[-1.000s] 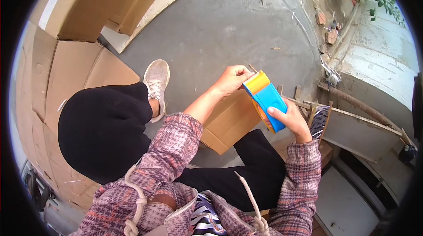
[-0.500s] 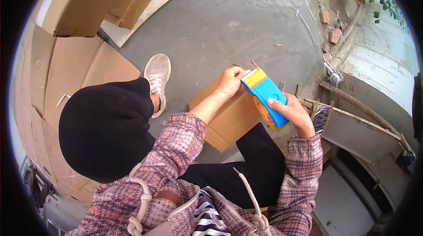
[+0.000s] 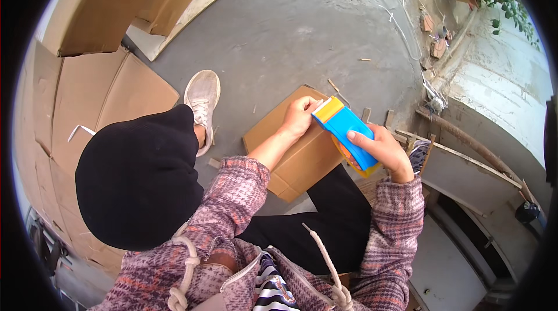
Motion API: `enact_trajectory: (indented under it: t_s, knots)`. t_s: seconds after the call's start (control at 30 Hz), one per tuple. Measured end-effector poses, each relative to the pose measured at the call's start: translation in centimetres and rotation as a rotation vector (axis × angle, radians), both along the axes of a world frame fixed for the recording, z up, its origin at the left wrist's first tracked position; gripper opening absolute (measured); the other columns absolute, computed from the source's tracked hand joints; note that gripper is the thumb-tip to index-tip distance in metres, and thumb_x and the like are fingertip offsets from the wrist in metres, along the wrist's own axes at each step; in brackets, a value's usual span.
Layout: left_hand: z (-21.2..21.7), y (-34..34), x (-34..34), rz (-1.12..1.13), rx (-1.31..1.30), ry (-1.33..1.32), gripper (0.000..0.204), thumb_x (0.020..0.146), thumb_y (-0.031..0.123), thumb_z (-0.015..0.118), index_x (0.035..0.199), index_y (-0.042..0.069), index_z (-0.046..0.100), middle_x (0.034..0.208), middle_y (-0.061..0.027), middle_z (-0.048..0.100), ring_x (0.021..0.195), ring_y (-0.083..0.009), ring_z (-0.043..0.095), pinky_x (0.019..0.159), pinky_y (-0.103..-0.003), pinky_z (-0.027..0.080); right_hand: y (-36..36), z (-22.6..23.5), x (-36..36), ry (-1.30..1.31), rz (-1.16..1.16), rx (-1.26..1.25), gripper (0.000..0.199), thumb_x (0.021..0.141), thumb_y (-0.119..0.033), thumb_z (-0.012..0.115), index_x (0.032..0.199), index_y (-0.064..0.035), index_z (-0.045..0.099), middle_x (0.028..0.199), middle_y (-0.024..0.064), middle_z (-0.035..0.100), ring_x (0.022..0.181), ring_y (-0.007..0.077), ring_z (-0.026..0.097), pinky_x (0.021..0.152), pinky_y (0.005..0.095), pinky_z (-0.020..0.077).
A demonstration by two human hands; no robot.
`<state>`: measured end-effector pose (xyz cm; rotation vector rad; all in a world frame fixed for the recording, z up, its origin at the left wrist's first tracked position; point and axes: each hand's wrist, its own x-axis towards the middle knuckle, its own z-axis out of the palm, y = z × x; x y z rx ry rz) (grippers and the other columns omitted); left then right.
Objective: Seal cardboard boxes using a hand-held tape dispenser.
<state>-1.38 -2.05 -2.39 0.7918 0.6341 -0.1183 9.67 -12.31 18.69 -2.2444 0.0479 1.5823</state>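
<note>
My right hand (image 3: 383,151) grips a blue and yellow tape dispenser (image 3: 353,131), the thumb lying along its blue side. Part of an orange-yellow roll shows beneath the dispenser. At its yellow front end, my left hand (image 3: 298,116) is closed, with the fingertips pinched by the pale edge there. What those fingertips hold, if anything, is too small to make out. A closed brown cardboard box (image 3: 296,163) sits below both hands, between my legs. My left forearm passes over the box, and the dispenser hides part of its right side.
Large cardboard sheets (image 3: 90,87) and an open carton (image 3: 110,3) stand on the left. My shoe (image 3: 201,99) rests on the grey concrete floor (image 3: 279,38). To the right are wood scraps (image 3: 389,119), a long pole (image 3: 465,136) and a pale panel (image 3: 465,174).
Both hands and the dispenser have shifted slightly left, and the dispenser's front end sits a little lower. More of the box's far end shows. The view itself has moved slightly.
</note>
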Motion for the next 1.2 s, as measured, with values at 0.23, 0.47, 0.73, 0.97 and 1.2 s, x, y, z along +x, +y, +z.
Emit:
enact_trajectory:
  t_s: [0.23,0.47,0.73,0.97,1.2]
  knots:
    - [-1.1,0.2,-0.1,0.018,0.019,0.04,0.019,0.097,0.023,0.063,0.087,0.007,0.064,0.071,0.0054,0.056,0.06,-0.0026,0.044,0.053,-0.021,0.036,0.3,0.6,-0.2,0.002,0.021,-0.023,0.058,0.088,-0.051,0.066,0.099,0.0058,0.066,0.082,0.0066,0.067,0.072,0.0113,0.063,0.065,0.0271,0.0513]
    - [-1.2,0.8,0.2,-0.01,0.015,0.099,0.018,0.095,0.022,0.063,0.086,0.007,0.065,0.067,0.0065,0.051,0.054,-0.0023,0.038,0.048,-0.021,0.03,-1.2,2.0,-1.3,0.061,-0.14,-0.064,0.056,0.089,-0.048,0.066,0.105,0.006,0.063,0.085,0.0077,0.068,0.074,0.0122,0.064,0.068,0.0275,0.0517]
    - [-2.4,0.1,0.7,-0.022,0.204,0.068,0.019,0.094,0.021,0.064,0.085,0.005,0.064,0.069,0.0033,0.057,0.058,-0.0057,0.046,0.052,-0.025,0.037,-2.5,2.8,-2.1,-0.022,-0.052,-0.08,0.055,0.089,-0.045,0.067,0.107,0.0067,0.062,0.085,0.0092,0.068,0.074,0.0117,0.063,0.069,0.027,0.0515]
    - [-2.2,0.3,-1.3,-0.203,0.762,0.14,0.012,0.091,0.015,0.06,0.086,0.004,0.059,0.081,-0.0116,0.066,0.07,-0.0241,0.063,0.063,-0.037,0.048,-3.5,2.5,-3.0,-0.013,-0.172,-0.087,0.054,0.09,-0.044,0.067,0.107,0.0069,0.061,0.083,0.0095,0.068,0.072,0.0125,0.065,0.066,0.0264,0.052]
    - [0.5,1.6,-0.2,-0.219,0.723,-0.302,0.017,0.092,0.012,0.054,0.1,0.004,0.065,0.105,-0.0118,0.068,0.098,-0.0295,0.062,0.088,-0.039,0.048,-3.6,2.0,-2.7,0.018,-0.161,-0.032,0.055,0.091,-0.04,0.066,0.112,0.0092,0.058,0.087,0.0091,0.067,0.068,0.0115,0.064,0.063,0.0234,0.0526]
